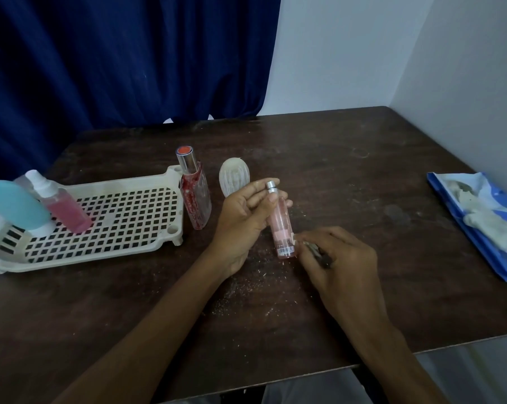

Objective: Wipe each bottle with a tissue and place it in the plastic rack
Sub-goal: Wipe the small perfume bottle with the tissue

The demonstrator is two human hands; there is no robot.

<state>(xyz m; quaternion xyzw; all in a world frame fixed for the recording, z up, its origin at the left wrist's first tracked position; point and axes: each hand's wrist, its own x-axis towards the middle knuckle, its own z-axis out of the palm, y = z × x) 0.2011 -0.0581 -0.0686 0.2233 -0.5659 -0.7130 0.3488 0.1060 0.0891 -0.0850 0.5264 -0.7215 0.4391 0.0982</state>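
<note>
My left hand grips a slim pink bottle with a silver spray top, held upright over the dark table. My right hand pinches a small soiled tissue against the bottle's lower right side, by the barcode label. The cream plastic rack lies to the left. In its left end lean a blue bottle and a red-liquid spray bottle. A tall clear bottle with red decoration and a silver cap stands just right of the rack.
A white ribbed oval object lies behind my left hand. A blue packet with crumpled white tissues sits at the table's right side. A blue curtain hangs behind; white walls close the right. Small crumbs dot the tabletop near me.
</note>
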